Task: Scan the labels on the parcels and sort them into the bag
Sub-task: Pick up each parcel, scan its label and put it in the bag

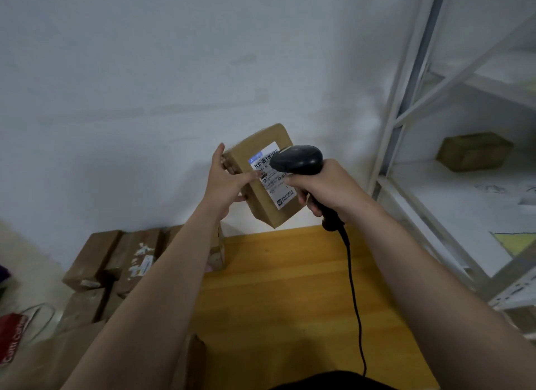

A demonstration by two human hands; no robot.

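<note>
A brown cardboard parcel with a white shipping label is held up in front of the wall, tilted. My left hand grips its left side, thumb on the label face and fingers behind. My right hand grips the handle of a black barcode scanner, whose head sits just over the label's barcode. The scanner's black cable hangs down across the wooden table. A brown paper bag with a red logo panel stands at the lower left.
Several brown parcels are piled on the floor left of the wooden table. A white metal shelf rack stands at the right, with a greenish box on one shelf. A white wall is behind.
</note>
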